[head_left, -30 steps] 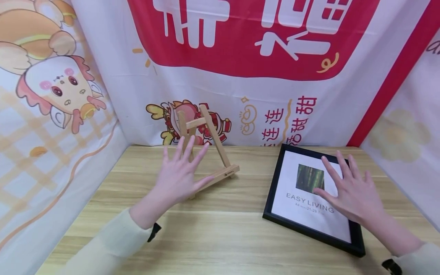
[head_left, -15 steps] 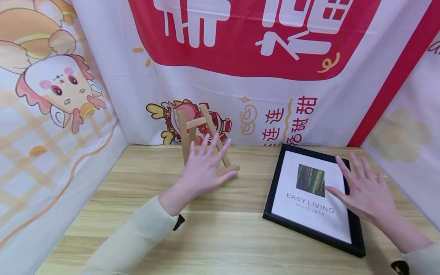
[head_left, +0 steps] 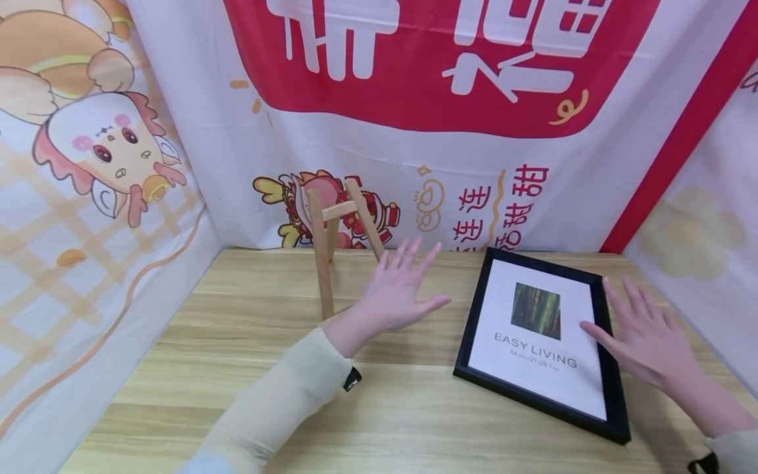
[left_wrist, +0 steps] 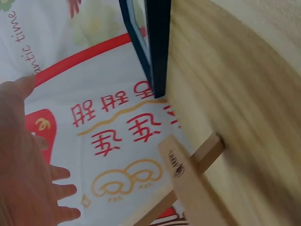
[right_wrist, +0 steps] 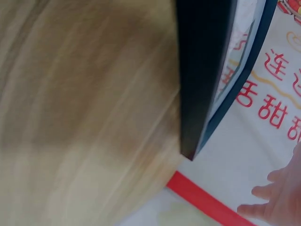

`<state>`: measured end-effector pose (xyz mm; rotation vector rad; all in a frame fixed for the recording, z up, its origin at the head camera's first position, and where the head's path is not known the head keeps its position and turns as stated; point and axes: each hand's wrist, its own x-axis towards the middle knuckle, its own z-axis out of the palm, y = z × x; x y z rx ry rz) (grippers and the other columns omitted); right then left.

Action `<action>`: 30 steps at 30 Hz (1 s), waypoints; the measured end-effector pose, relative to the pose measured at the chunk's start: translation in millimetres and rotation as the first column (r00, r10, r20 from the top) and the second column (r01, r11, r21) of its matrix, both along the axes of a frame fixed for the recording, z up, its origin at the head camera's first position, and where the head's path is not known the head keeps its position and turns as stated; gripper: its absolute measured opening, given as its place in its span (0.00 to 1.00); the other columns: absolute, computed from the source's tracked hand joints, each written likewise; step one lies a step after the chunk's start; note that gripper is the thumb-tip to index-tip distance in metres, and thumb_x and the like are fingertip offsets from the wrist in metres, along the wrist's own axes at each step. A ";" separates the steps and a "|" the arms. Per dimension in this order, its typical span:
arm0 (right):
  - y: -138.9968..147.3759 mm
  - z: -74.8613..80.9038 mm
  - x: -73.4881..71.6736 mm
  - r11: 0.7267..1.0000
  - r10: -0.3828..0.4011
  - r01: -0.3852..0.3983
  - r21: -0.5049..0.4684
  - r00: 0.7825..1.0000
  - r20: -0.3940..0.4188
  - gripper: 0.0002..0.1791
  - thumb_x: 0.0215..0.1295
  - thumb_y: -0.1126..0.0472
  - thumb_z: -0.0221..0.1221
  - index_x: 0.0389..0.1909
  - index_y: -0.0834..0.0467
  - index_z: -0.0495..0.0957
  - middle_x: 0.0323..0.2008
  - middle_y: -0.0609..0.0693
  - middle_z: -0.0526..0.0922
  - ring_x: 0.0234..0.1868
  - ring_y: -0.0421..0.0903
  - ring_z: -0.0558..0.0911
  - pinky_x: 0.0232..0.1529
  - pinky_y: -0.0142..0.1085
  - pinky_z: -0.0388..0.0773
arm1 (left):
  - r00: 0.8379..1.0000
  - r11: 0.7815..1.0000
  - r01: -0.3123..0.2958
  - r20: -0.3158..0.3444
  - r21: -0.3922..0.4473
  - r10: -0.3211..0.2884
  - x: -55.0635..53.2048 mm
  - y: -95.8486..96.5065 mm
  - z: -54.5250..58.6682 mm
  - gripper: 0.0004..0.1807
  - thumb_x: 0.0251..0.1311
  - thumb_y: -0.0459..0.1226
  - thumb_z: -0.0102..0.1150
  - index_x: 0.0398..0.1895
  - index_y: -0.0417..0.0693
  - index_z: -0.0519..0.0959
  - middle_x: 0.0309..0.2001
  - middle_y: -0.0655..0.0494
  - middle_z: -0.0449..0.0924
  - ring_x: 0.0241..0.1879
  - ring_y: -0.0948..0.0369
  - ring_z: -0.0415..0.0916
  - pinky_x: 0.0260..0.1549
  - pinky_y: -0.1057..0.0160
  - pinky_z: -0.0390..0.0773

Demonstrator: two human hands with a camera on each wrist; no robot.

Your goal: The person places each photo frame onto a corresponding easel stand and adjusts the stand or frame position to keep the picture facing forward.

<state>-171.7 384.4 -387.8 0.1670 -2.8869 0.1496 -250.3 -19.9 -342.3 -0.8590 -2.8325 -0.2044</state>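
1 red-and-white cloth (head_left: 408, 148) behind 1 easel (head_left: 321, 250)

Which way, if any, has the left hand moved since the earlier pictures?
Yes: in the head view, the left hand has moved right across the easel, toward the picture frame.

Head view above and behind left hand (head_left: 395, 296) and right hand (head_left: 654, 345), facing forward and down, left wrist view close beside its hand, tipped sideways toward easel (left_wrist: 194, 181), right wrist view equally close, along frame (right_wrist: 203, 70), both wrist views sharing frame and cloth (right_wrist: 235, 150)
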 end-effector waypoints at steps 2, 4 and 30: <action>4.6 -1.7 0.7 0.999 0.002 0.000 -0.048 0.999 0.038 0.52 0.67 0.36 0.51 0.77 0.54 0.32 0.72 0.74 0.39 0.71 0.72 0.38 0.53 0.77 0.49 | 0.999 1.000 0.016 0.037 0.022 -0.017 -4.4 7.1 -4.9 0.50 0.57 0.75 0.27 0.77 0.67 0.30 0.77 0.52 0.27 0.75 0.50 0.29 0.70 0.45 0.34; 9.0 -2.7 0.6 0.996 0.002 0.005 -0.087 0.997 0.077 0.52 0.67 0.36 0.51 0.77 0.53 0.30 0.72 0.74 0.38 0.70 0.73 0.38 0.52 0.78 0.49 | 0.997 0.998 0.036 0.069 0.045 -0.039 -8.8 13.2 -9.2 0.51 0.56 0.76 0.30 0.77 0.66 0.29 0.77 0.52 0.29 0.75 0.50 0.32 0.70 0.48 0.36; 39.6 -38.0 -0.3 0.917 0.117 -0.021 -0.398 0.969 0.219 0.62 0.58 0.49 0.68 0.72 0.75 0.34 0.62 0.84 0.52 0.59 0.81 0.57 0.51 0.75 0.58 | 0.827 0.896 0.051 0.484 0.440 -0.285 -42.1 64.4 -63.8 0.56 0.51 0.50 0.72 0.78 0.57 0.46 0.75 0.55 0.52 0.72 0.58 0.52 0.69 0.56 0.54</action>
